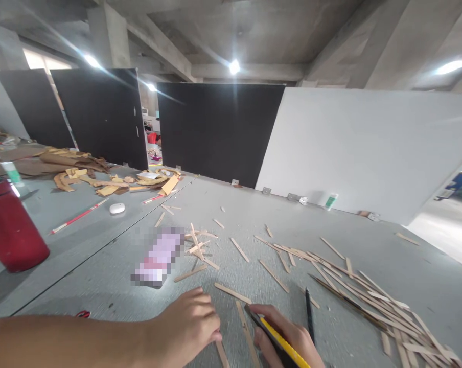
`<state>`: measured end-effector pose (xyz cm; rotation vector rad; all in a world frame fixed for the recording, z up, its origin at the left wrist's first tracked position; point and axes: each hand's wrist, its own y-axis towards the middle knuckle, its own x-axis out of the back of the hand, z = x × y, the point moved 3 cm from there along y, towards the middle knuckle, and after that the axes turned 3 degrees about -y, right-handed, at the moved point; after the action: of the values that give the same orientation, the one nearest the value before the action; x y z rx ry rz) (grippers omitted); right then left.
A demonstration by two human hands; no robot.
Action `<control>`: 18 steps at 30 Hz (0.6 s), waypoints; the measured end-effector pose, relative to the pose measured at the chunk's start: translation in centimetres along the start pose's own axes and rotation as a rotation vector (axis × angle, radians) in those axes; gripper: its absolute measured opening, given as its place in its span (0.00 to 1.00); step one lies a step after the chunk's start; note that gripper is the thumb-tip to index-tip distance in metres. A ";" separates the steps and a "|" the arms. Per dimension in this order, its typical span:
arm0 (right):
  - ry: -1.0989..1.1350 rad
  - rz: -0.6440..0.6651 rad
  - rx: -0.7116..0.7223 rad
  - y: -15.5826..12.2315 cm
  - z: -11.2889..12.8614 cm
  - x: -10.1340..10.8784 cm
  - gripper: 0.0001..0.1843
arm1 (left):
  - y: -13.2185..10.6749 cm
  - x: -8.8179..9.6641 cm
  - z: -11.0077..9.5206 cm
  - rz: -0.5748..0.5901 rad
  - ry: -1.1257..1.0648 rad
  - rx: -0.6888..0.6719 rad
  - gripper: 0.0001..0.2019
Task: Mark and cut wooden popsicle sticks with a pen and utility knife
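My left hand point(192, 319) is low in the middle of the head view, its fingers curled in. The end of a thin wooden stick point(222, 354) comes out beneath its thumb; the fingertips are partly hidden. To the right, my right hand point(292, 329) is closed around a yellow and black utility knife point(282, 341). The knife's front end points up and left, close to another flat wooden stick point(243, 323) lying between the hands. One more stick point(232, 292) lies just beyond them. A black pen point(309, 314) rests on the table right of my right hand.
Many thin wood strips point(384, 301) are heaped at the right. A phone with a blurred screen point(160, 258), a white earbud case point(117, 208), a red cup point(12, 225) and torn yellowish scraps point(112, 181) lie leftward. Black panels point(215, 133) and a white panel point(353, 148) border the table's back.
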<state>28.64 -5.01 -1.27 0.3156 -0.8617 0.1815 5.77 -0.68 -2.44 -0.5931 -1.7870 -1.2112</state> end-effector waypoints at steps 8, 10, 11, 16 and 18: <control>-0.022 -0.037 0.022 -0.2 1.0 0.1 0.14 | 0.4 2.0 -1.2 0.003 -0.044 0.013 0.13; -0.003 -0.031 0.012 -0.3 1.0 0.0 0.14 | 0.4 2.2 -1.3 0.007 -0.058 -0.002 0.15; 0.004 -0.026 0.008 -0.4 1.0 0.0 0.14 | 0.4 2.2 -1.3 0.008 -0.064 -0.015 0.16; 0.002 -0.032 0.021 -0.5 1.0 0.0 0.14 | -0.1 1.3 -1.0 0.023 -0.123 -0.005 0.15; -0.008 -0.038 0.025 -0.4 1.0 0.1 0.14 | -0.2 1.3 -1.1 0.015 -0.172 0.019 0.09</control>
<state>28.10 -5.77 -0.62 0.3559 -0.8614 0.1557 5.35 -1.93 -1.24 -0.7167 -1.9311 -1.1605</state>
